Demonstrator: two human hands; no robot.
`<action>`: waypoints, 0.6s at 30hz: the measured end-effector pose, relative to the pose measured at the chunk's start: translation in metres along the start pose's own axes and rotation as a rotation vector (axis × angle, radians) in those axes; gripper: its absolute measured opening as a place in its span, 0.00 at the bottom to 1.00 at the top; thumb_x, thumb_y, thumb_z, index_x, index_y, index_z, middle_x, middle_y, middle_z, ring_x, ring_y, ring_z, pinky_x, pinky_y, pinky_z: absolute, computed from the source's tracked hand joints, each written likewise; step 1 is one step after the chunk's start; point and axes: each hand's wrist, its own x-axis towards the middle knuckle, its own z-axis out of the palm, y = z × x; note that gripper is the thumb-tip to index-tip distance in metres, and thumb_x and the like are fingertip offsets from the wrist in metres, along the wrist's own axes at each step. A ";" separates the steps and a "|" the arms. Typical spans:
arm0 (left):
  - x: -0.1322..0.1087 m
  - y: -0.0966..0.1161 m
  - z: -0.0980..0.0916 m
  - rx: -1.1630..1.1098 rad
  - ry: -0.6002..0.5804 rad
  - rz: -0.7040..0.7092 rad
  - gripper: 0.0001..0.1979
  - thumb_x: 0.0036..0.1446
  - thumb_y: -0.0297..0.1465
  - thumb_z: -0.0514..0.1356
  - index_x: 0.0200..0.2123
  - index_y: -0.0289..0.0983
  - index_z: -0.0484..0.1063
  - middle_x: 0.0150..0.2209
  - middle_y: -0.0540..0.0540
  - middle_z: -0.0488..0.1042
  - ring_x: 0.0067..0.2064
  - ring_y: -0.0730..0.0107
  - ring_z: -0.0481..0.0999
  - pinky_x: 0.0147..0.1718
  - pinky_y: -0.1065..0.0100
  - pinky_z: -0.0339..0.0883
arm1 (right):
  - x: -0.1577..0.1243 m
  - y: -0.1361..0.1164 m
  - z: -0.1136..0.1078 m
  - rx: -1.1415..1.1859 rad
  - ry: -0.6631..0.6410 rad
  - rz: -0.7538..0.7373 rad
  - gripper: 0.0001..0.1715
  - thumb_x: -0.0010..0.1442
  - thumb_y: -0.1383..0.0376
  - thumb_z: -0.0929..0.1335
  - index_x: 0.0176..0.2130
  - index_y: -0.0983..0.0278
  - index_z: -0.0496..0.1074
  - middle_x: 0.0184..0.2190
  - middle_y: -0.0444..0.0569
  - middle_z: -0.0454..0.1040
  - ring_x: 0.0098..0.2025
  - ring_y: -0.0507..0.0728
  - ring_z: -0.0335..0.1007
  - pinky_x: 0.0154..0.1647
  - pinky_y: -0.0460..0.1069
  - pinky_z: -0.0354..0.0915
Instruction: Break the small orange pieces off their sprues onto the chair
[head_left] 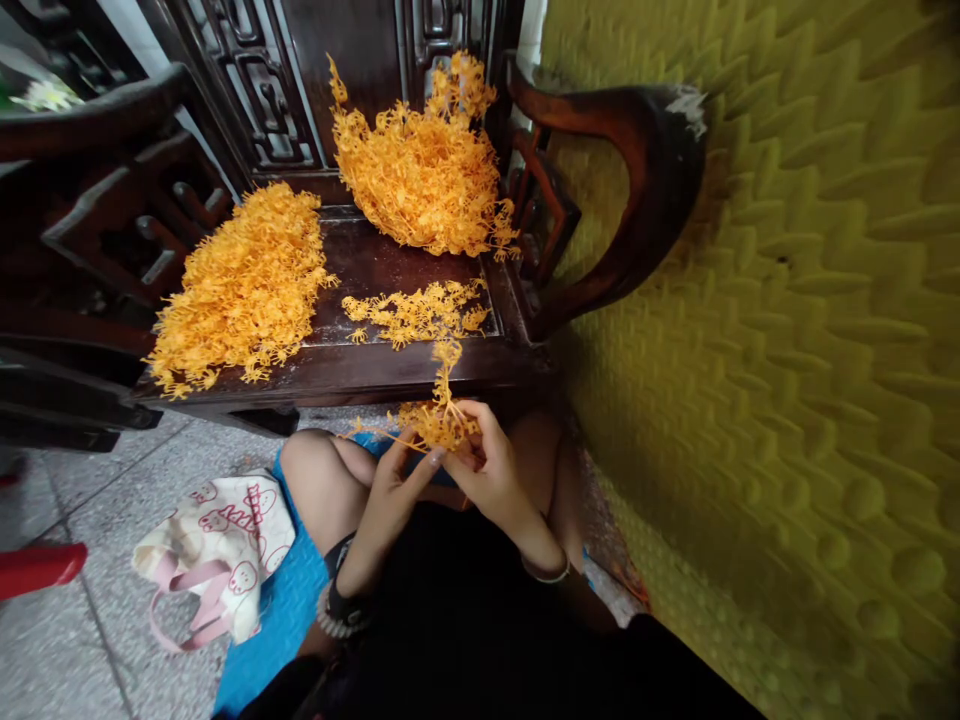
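A cloth bag [217, 560] (pink handles) lies beside a red stool [37, 568].

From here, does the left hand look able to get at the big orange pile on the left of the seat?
Probably yes. The left hand is busy pinching an orange cluster with the right hand, but nothing stands between it and the left pile on the seat.

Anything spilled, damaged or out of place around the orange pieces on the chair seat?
One thing: the big left heap of orange plastic sprigs overhangs the dark wooden chair seat's front-left edge. The chair's curved right armrest has a chipped, whitish end. Both hands, left and right, hold one sprig cluster.
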 end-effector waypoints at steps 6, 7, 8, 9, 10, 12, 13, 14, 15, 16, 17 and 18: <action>-0.014 -0.014 -0.004 0.453 0.661 0.725 0.50 0.38 0.33 0.73 0.63 0.42 0.51 0.62 0.40 0.56 0.64 0.51 0.56 0.63 0.49 0.49 | 0.001 -0.008 -0.004 -0.056 0.128 -0.128 0.12 0.60 0.70 0.65 0.45 0.60 0.68 0.41 0.49 0.67 0.41 0.54 0.67 0.36 0.47 0.66; -0.015 -0.014 -0.004 0.474 0.546 0.715 0.50 0.39 0.35 0.73 0.63 0.42 0.52 0.61 0.39 0.57 0.63 0.50 0.57 0.63 0.49 0.50 | 0.001 -0.009 -0.003 -0.054 0.133 -0.153 0.11 0.60 0.70 0.65 0.44 0.60 0.69 0.40 0.49 0.67 0.41 0.54 0.67 0.37 0.48 0.66; -0.015 -0.014 -0.002 0.452 0.400 0.648 0.46 0.42 0.37 0.71 0.63 0.41 0.53 0.60 0.39 0.59 0.63 0.50 0.58 0.62 0.49 0.51 | 0.001 -0.010 -0.002 -0.044 0.134 -0.177 0.11 0.60 0.70 0.65 0.44 0.60 0.69 0.40 0.49 0.67 0.40 0.54 0.67 0.36 0.48 0.66; -0.014 -0.014 0.000 0.394 0.246 0.543 0.42 0.46 0.39 0.69 0.62 0.39 0.54 0.59 0.38 0.61 0.62 0.50 0.59 0.61 0.50 0.53 | 0.001 -0.011 -0.001 -0.032 0.133 -0.203 0.11 0.60 0.70 0.66 0.44 0.60 0.70 0.40 0.49 0.66 0.39 0.54 0.67 0.36 0.48 0.66; -0.013 -0.013 0.003 0.302 0.110 0.426 0.38 0.51 0.41 0.66 0.61 0.38 0.56 0.59 0.37 0.62 0.62 0.50 0.60 0.61 0.51 0.54 | 0.001 -0.012 -0.001 -0.024 0.128 -0.237 0.12 0.60 0.70 0.66 0.44 0.60 0.71 0.40 0.48 0.66 0.39 0.54 0.67 0.36 0.48 0.67; -0.009 -0.013 0.011 0.068 -0.074 0.215 0.31 0.56 0.45 0.60 0.58 0.37 0.60 0.58 0.37 0.64 0.61 0.52 0.63 0.59 0.53 0.58 | 0.002 -0.011 -0.001 -0.036 0.110 -0.326 0.12 0.60 0.72 0.65 0.43 0.58 0.72 0.40 0.48 0.67 0.42 0.54 0.67 0.42 0.50 0.68; -0.007 -0.013 0.015 -0.041 -0.112 0.143 0.28 0.56 0.46 0.59 0.55 0.36 0.63 0.54 0.39 0.68 0.58 0.54 0.66 0.56 0.55 0.61 | 0.002 -0.010 -0.002 -0.054 0.093 -0.375 0.13 0.60 0.72 0.65 0.43 0.58 0.73 0.41 0.48 0.67 0.45 0.55 0.67 0.45 0.51 0.68; -0.005 -0.012 0.020 -0.131 -0.117 0.091 0.26 0.55 0.48 0.59 0.49 0.36 0.67 0.49 0.40 0.72 0.52 0.56 0.71 0.52 0.58 0.65 | 0.002 -0.008 -0.002 -0.078 0.067 -0.417 0.15 0.60 0.73 0.64 0.44 0.57 0.73 0.43 0.48 0.67 0.47 0.56 0.67 0.48 0.52 0.67; -0.003 -0.011 0.024 -0.200 -0.094 0.057 0.23 0.54 0.48 0.60 0.44 0.36 0.69 0.42 0.43 0.74 0.46 0.59 0.73 0.47 0.61 0.68 | 0.002 -0.006 -0.001 -0.107 0.035 -0.446 0.18 0.60 0.73 0.64 0.46 0.56 0.72 0.46 0.49 0.66 0.49 0.57 0.66 0.50 0.54 0.67; -0.001 -0.009 0.028 -0.245 -0.055 0.035 0.21 0.52 0.47 0.62 0.40 0.36 0.70 0.37 0.45 0.74 0.41 0.63 0.74 0.42 0.64 0.69 | 0.002 -0.004 0.001 -0.140 0.011 -0.463 0.22 0.60 0.74 0.63 0.51 0.55 0.69 0.49 0.50 0.65 0.52 0.58 0.65 0.52 0.55 0.66; 0.002 -0.006 0.032 -0.275 -0.011 0.023 0.19 0.52 0.46 0.63 0.38 0.36 0.70 0.34 0.47 0.73 0.38 0.66 0.73 0.40 0.65 0.69 | 0.001 -0.003 0.003 -0.176 0.006 -0.469 0.26 0.60 0.74 0.63 0.55 0.55 0.65 0.52 0.52 0.64 0.55 0.60 0.63 0.54 0.57 0.66; 0.004 -0.002 0.036 -0.297 0.029 0.018 0.17 0.53 0.44 0.63 0.37 0.36 0.70 0.33 0.48 0.73 0.36 0.68 0.73 0.39 0.67 0.69 | -0.002 -0.001 0.007 -0.213 0.029 -0.469 0.31 0.60 0.74 0.62 0.60 0.54 0.60 0.56 0.53 0.61 0.58 0.61 0.60 0.56 0.60 0.64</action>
